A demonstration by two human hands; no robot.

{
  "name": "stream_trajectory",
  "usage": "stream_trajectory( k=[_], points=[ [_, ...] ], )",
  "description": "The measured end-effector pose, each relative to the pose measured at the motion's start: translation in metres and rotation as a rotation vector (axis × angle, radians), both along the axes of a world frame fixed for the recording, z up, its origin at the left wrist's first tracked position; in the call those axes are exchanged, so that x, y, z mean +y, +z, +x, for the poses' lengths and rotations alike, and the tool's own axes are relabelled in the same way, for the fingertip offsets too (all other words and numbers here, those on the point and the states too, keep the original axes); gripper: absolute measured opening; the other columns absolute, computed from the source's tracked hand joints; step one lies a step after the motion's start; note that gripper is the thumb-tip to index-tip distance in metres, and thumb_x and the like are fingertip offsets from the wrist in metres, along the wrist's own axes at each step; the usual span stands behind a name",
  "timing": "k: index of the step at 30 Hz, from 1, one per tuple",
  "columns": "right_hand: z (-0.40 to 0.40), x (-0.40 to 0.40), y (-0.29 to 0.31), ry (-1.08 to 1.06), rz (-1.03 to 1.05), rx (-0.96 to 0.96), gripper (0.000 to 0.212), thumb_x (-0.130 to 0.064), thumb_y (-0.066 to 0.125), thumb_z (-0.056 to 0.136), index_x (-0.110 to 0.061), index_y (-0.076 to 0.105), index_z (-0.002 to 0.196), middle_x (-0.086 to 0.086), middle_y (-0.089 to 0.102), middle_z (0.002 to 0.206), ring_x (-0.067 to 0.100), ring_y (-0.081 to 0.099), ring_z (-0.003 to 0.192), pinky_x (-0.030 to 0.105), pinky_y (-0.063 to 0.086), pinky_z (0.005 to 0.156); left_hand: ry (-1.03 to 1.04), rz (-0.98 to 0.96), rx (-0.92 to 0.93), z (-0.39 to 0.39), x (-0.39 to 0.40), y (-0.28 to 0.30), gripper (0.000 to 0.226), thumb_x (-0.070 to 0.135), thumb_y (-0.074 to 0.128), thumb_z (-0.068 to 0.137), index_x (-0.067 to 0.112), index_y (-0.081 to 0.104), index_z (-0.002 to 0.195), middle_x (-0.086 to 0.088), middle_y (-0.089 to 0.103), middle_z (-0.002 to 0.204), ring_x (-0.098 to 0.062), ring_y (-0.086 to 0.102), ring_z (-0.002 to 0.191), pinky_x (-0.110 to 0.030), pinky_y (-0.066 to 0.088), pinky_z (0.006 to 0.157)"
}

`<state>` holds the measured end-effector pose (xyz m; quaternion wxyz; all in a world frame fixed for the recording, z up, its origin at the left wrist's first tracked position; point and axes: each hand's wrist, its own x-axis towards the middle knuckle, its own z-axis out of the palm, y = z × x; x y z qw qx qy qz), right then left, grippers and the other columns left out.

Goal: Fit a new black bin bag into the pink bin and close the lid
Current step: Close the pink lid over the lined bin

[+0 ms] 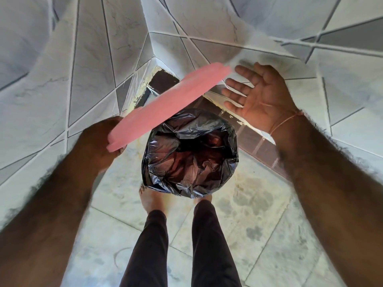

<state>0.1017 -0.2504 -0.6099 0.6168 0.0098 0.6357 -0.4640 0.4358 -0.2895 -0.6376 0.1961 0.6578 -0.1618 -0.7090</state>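
1. 2 hands are showing from my head view; my left hand [99,141] is gripping the near end of the pink lid [167,104], fingers closed round its edge.
2. Lid is hanging tilted in the air, blurred, its far end pointing up toward my right hand [263,98] and its near end low at the left.
3. Right hand is holding nothing, palm facing the lid, fingers [238,80] spread wide and sitting just beside the lid's far tip, not touching as far as I can tell.
4. Thin cord band [286,121] is circling my right wrist.
5. Black bin bag [190,152] is sitting open below the lid, its crinkled rim folded outward over the top of the bin, so the bin's own pink wall is hidden from me.
6. Bag mouth is gaping uncovered; lid is well above it, not yet on.
7. Bin is standing on the pale tiled floor [259,214] in a corner of tiled walls [93,59], right in front of my 2 bare feet [149,197].
8. Dark trousers [209,235] are covering my legs at the bottom of the view.
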Motion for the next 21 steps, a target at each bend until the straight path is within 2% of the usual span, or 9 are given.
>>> stream_trajectory(
  k=[2, 3, 7, 11, 13, 14, 16, 19, 21],
  points=[
    [0.003, 0.0, 0.004, 0.077, -0.007, 0.009, 0.039, -0.047, 0.043, 0.092, -0.021, 0.063, 0.113, 0.006, 0.066, 0.119, 0.024, 0.06, 0.114, 0.044, 0.042, 0.099, -0.104, -0.095, -0.009, 0.003, 0.004, -0.001, 0.022, 0.0, 0.055, 0.084, 0.017, 0.065, 0.095, 0.002, 0.068, 0.079, -0.015, 0.06, 0.075, -0.014, 0.052, 0.054],
    [0.004, 0.003, 0.004, 0.109, 0.007, 0.024, 0.038, -0.048, 0.043, 0.092, -0.021, 0.064, 0.108, 0.004, 0.068, 0.11, 0.021, 0.062, 0.106, 0.041, 0.045, 0.093, -0.086, -0.088, 0.008, 0.0, 0.007, 0.002, 0.021, 0.001, 0.061, 0.076, 0.016, 0.066, 0.089, 0.001, 0.069, 0.075, -0.017, 0.059, 0.075, -0.02, 0.051, 0.059],
    [0.002, 0.027, -0.005, 0.119, 0.088, 0.069, 0.036, -0.051, 0.051, 0.091, -0.017, 0.065, 0.093, 0.001, 0.069, 0.085, 0.014, 0.064, 0.067, 0.023, 0.049, 0.061, -0.03, -0.029, -0.032, -0.006, 0.027, -0.011, 0.033, -0.006, 0.062, 0.08, 0.012, 0.06, 0.108, -0.007, 0.062, 0.084, -0.017, 0.059, 0.081, -0.033, 0.046, 0.071],
    [0.01, 0.064, -0.03, 0.265, 0.169, 0.271, 0.019, -0.025, 0.06, 0.09, -0.017, 0.064, 0.074, -0.004, 0.061, 0.058, 0.008, 0.053, 0.05, 0.019, 0.041, 0.05, -0.063, -0.036, -0.152, -0.016, 0.054, -0.034, 0.046, -0.014, 0.068, 0.071, 0.012, 0.062, 0.108, -0.002, 0.052, 0.08, -0.024, 0.056, 0.087, -0.042, 0.048, 0.089],
    [0.017, 0.079, -0.046, 0.46, 0.186, 0.505, 0.013, -0.024, 0.061, 0.084, -0.014, 0.07, 0.087, 0.0, 0.068, 0.071, 0.015, 0.062, 0.065, 0.025, 0.047, 0.058, -0.13, -0.105, -0.321, -0.026, 0.067, -0.046, 0.047, -0.01, 0.068, 0.067, 0.016, 0.064, 0.106, -0.001, 0.057, 0.087, -0.027, 0.059, 0.091, -0.041, 0.049, 0.089],
    [0.022, 0.085, -0.056, 0.555, 0.194, 0.586, 0.021, -0.023, 0.06, 0.082, -0.015, 0.068, 0.099, 0.004, 0.068, 0.085, 0.021, 0.064, 0.079, 0.03, 0.051, 0.067, -0.179, -0.144, -0.416, -0.033, 0.072, -0.049, 0.045, -0.005, 0.066, 0.066, 0.017, 0.066, 0.105, -0.002, 0.063, 0.093, -0.028, 0.062, 0.093, -0.04, 0.052, 0.087],
    [0.034, 0.093, -0.068, 0.648, 0.221, 0.574, 0.041, -0.019, 0.063, 0.077, -0.014, 0.056, 0.117, 0.006, 0.063, 0.1, 0.027, 0.06, 0.098, 0.038, 0.053, 0.08, -0.235, -0.214, -0.527, -0.045, 0.08, -0.049, 0.042, 0.001, 0.062, 0.068, 0.018, 0.067, 0.106, -0.004, 0.068, 0.103, -0.024, 0.063, 0.094, -0.031, 0.054, 0.079],
    [0.043, 0.102, -0.09, 0.744, 0.256, 0.605, 0.079, -0.032, 0.065, 0.058, -0.026, 0.035, 0.13, 0.007, 0.051, 0.126, 0.033, 0.054, 0.112, 0.055, 0.054, 0.089, -0.308, -0.27, -0.582, -0.055, 0.087, -0.048, 0.039, 0.0, 0.06, 0.073, 0.018, 0.068, 0.107, -0.003, 0.067, 0.108, -0.015, 0.06, 0.091, -0.008, 0.038, 0.059],
    [0.043, 0.107, -0.106, 0.766, 0.282, 0.654, 0.093, -0.036, 0.063, 0.055, -0.028, 0.025, 0.139, 0.006, 0.04, 0.141, 0.035, 0.047, 0.123, 0.059, 0.049, 0.095, -0.366, -0.297, -0.562, -0.051, 0.091, -0.051, 0.041, 0.001, 0.059, 0.073, 0.019, 0.067, 0.108, -0.003, 0.067, 0.111, -0.015, 0.06, 0.093, -0.007, 0.038, 0.06]
  ],
)
